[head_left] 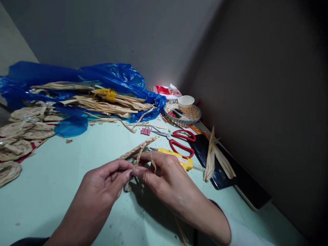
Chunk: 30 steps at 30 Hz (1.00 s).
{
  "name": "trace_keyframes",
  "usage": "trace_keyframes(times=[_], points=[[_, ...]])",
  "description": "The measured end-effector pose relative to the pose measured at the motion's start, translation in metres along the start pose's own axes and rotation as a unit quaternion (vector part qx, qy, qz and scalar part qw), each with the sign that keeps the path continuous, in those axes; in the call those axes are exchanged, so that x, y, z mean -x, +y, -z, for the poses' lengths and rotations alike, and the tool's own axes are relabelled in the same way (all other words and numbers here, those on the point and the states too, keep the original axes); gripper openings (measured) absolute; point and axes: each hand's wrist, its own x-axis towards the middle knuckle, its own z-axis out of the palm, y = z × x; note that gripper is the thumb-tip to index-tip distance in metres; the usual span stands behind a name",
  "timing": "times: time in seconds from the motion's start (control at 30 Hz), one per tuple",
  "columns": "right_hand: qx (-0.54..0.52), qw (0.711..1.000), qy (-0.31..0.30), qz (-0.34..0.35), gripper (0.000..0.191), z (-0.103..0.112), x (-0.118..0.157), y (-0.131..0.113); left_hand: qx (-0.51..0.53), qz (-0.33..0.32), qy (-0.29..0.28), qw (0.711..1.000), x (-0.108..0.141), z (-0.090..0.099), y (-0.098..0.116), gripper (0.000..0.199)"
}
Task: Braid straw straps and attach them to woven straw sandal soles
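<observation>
Between my two hands is a thin tan braid (pixel 138 156) of dried plant fibre, looking like corn husk. My left hand (pixel 106 182) pinches it from the left with thumb and forefinger. From the right, my right hand (pixel 164 174) pinches the same braid, its fingertips touching those of the left. One length of the braid slants up and away past my fingers, and a small end hangs below them. A loose strip (pixel 153 162) sticks up by my right fingers. Just beyond lie red-handled scissors (pixel 181 143) and a yellow glue gun (pixel 188 164).
A blue plastic bag (pixel 110 73) with husk bundles (pixel 107 106) lies at the back left. Coiled braided pieces (pixel 15 147) line the left edge. At back right, a woven tray (pixel 196 118) bears a paper cup (pixel 186 101). Two dark flat devices (pixel 221 181) lie right, under husk strips (pixel 210 160).
</observation>
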Motion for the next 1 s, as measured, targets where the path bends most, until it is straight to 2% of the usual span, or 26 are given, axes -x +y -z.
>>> trace_keyframes(times=[0.07, 0.2, 0.37, 0.43, 0.57, 0.7, 0.8, 1.0], points=[[0.002, 1.000, -0.002, 0.001, 0.015, -0.004, -0.005, 0.002, -0.003, -0.004, -0.021, 1.000, 0.001, -0.002, 0.004, 0.025], [0.001, 1.000, -0.015, 0.020, 0.027, -0.013, -0.014, 0.005, 0.042, 0.064, -0.055, 0.996, -0.001, 0.000, 0.000, 0.027], [-0.013, 0.999, -0.003, 0.052, 0.035, -0.019, -0.018, -0.001, 0.067, 0.100, -0.056, 0.991, -0.002, 0.003, -0.009, 0.031], [0.008, 0.999, -0.007, 0.047, 0.035, -0.018, -0.016, -0.006, 0.083, 0.108, -0.034, 0.990, 0.001, 0.002, -0.007, 0.032], [0.008, 0.997, -0.082, 0.013, 0.026, -0.011, -0.010, -0.009, 0.130, 0.113, 0.013, 0.985, 0.005, 0.000, 0.001, 0.038], [0.001, 0.991, -0.134, 0.006, 0.017, -0.008, -0.006, -0.004, 0.136, 0.110, -0.009, 0.985, 0.003, 0.003, -0.002, 0.037], [0.046, 0.991, -0.122, -0.005, 0.019, -0.008, -0.004, 0.000, 0.118, 0.107, -0.029, 0.987, 0.000, 0.007, -0.008, 0.034], [0.110, 0.990, -0.084, -0.026, 0.020, -0.009, 0.000, 0.002, 0.070, 0.095, -0.018, 0.993, 0.002, 0.008, -0.007, 0.031]])
